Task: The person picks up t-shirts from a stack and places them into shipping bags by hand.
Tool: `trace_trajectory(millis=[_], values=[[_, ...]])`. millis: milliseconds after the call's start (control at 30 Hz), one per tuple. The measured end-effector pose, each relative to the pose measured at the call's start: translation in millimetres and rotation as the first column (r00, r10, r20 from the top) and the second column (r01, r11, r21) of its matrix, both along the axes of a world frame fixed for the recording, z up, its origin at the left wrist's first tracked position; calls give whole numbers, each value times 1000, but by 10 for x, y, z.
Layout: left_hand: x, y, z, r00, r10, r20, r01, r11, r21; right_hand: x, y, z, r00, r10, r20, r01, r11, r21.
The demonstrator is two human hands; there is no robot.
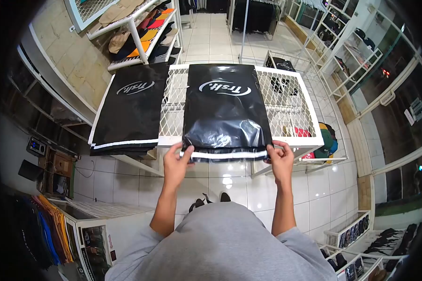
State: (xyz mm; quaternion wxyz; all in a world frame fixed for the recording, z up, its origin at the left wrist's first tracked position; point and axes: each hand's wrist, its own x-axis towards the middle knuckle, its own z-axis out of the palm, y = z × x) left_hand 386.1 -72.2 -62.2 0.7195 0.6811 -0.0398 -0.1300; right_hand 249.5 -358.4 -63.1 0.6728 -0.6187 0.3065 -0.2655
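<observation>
A glossy black plastic mailer bag (225,107) with a white logo lies on the white mesh-topped table (286,100), its near end reaching past the front edge. At that end runs a white strip. My left hand (177,159) pinches the near left corner between thumb and fingers. The near right corner is gripped in the same way by my right hand (281,159). To the left, a stack of similar black bags (131,107) lies on the table, its near edges also showing white strips.
Shelves of caps (147,37) stand behind the table at the left. Dark clothes hang on a rack (255,16) at the back. Glass doors (398,93) line the right. Folded garments (47,229) fill the lower left; a shoe rack (354,229) stands lower right.
</observation>
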Motion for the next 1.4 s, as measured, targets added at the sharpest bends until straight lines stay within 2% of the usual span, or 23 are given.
trace_trajectory(millis=[67, 167, 200, 233, 300, 367, 433, 467, 533, 567, 667, 700, 767, 800, 900, 933, 967, 1033, 1100, 1167, 1300, 1367, 1400], values=[[-174, 72, 101, 990, -76, -121, 72, 997, -36, -114, 100, 84, 999, 44, 20, -43, 999, -7], [-21, 47, 17, 990, -73, -121, 55, 987, -150, 58, 159, 68, 995, 5, 97, -6, 1000, 4], [4, 12, 81, 992, -66, -110, 52, 991, -127, 85, 173, 80, 1000, 26, -14, -27, 995, -94], [31, -30, 58, 992, -71, -106, 57, 990, -130, 114, 181, 93, 998, 49, -35, -54, 986, -160], [123, -134, -14, 998, -47, -51, 37, 982, -186, 210, 137, -68, 998, 12, 54, 1, 972, -236], [231, -264, 89, 998, -54, -19, 49, 978, -201, 347, 100, -19, 1000, -20, 24, 25, 974, -224], [426, -378, 57, 997, -74, 14, 75, 981, -180, 490, 46, 57, 998, -65, 13, 65, 948, -312], [456, -373, 49, 993, -114, 11, 113, 963, -244, 437, 16, 36, 998, -58, -2, 55, 959, -278], [290, -218, 89, 996, -85, -18, 80, 979, -190, 260, 50, 145, 999, -47, 2, 46, 984, -172], [149, -139, 98, 997, -59, -42, 50, 982, -184, 152, 87, 105, 995, -6, 103, 18, 993, -120], [-29, 18, 16, 951, -240, -193, 185, 946, -266, -149, 202, 195, 999, 26, -41, -27, 999, -23], [-35, 30, 67, 931, -272, -243, 202, 939, -280, -117, 201, 147, 1000, -24, -10, 23, 997, -80], [56, 62, -33, 919, -261, -296, 202, 955, -217, -28, 238, 235, 991, -81, -110, 62, 983, -172], [84, 61, -88, 928, -293, -231, 238, 942, -238, -12, 209, 188, 991, -40, -130, 15, 982, -188], [56, 125, -88, 919, -365, -150, 300, 894, -333, -185, 193, 126, 996, 54, -71, -52, 998, 31], [79, 228, -91, 861, -463, -212, 382, 863, -332, -280, 196, 143, 995, 82, -56, -79, 996, 44], [79, 220, -92, 854, -475, -213, 392, 856, -337, -434, 191, 198, 979, 196, -52, -187, 973, 138], [3, 204, -5, 836, -465, -292, 325, 847, -421, -500, 229, 267, 983, 168, -75, -144, 955, 261], [11, 154, -165, 852, -469, -231, 378, 858, -348, -383, 234, 185, 984, 130, -124, -94, 961, 260], [-9, 146, -211, 851, -472, -229, 361, 844, -397, -331, 135, 10, 950, 303, -69, -281, 933, 224], [-22, 187, -10, 779, -502, -376, 319, 833, -453, -329, 41, 273, 912, 397, -108, -361, 898, 254], [-105, 33, 47, 878, -385, -283, 294, 902, -317, -184, 143, 408, 921, 353, -165, -287, 901, 327], [-153, -10, 67, 875, -398, -276, 312, 899, -308, -157, 161, 325, 927, 343, -150, -294, 915, 275]])
